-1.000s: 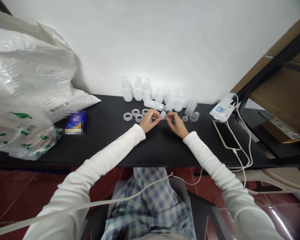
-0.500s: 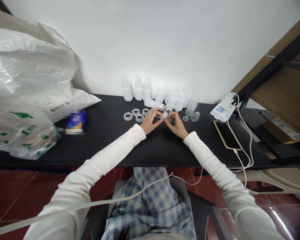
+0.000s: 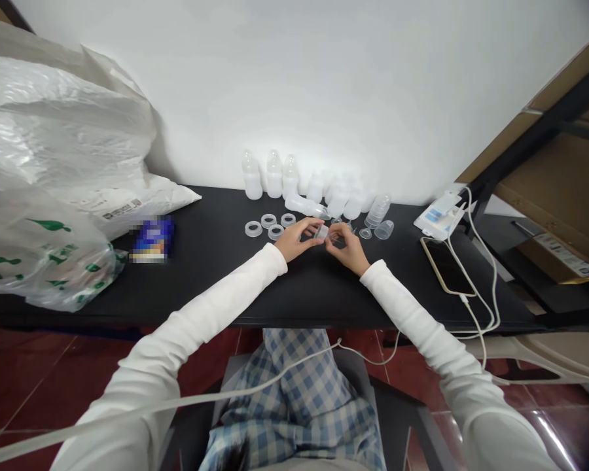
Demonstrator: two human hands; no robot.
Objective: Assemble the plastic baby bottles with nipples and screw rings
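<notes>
"What lies on the near side of the hands?"

"A lap in checked cloth [image 3: 297, 399], then the front of the bench [image 3: 304, 294]."

"And the hands themselves?"

"The left hand [image 3: 297, 243] pinches a small clear ring [image 3: 322, 231] between thumb and fingers, just above the bench. The right hand [image 3: 347, 250] curls in from the other side, fingertips close to the ring; I can't tell whether they touch it or pinch something see-through."

"How would you handle the piece well?"

"I'd let the left hand steady it by the rim, lightly, since thin plastic could flex if squeezed. The right fingers should work square to the opening and evenly round it. Staying low over the bench seems wise: a slip would then cost little."

"What sits around them?"

"Left of the left hand, four loose rings [image 3: 253, 234] lie flat. Right of the right hand, there's a clear cup [image 3: 384, 229] and a small clear dome [image 3: 366, 233]."

"Farther off?"

"Just beyond the hands, a white bottle [image 3: 300, 205] lies on its side. Past it, towards the left, three domed bottles [image 3: 252, 186] stand upright near the wall [image 3: 294, 85]."
</notes>
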